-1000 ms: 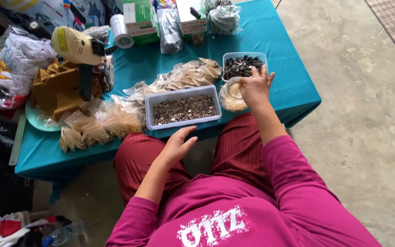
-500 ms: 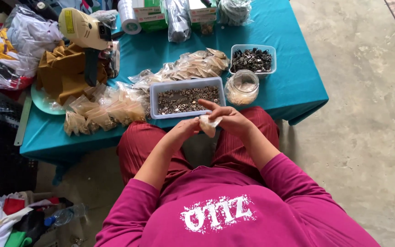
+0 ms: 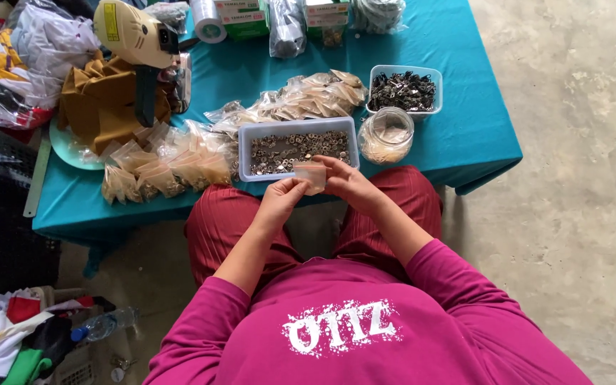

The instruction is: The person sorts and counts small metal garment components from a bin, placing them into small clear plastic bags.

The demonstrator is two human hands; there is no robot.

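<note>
Just off the near edge of the teal surface [image 3: 465, 135], over our lap, we hold a small clear plastic bag [image 3: 311, 175] between both hands. Our left hand [image 3: 283, 198] pinches its left side and our right hand [image 3: 347, 182] pinches its right, so its long axis runs across between them. Just beyond, at the near edge, sits a clear tub of small metal rings [image 3: 297, 147], with a glass jar [image 3: 386, 135] to its right and filled packets [image 3: 165, 167] to its left.
</note>
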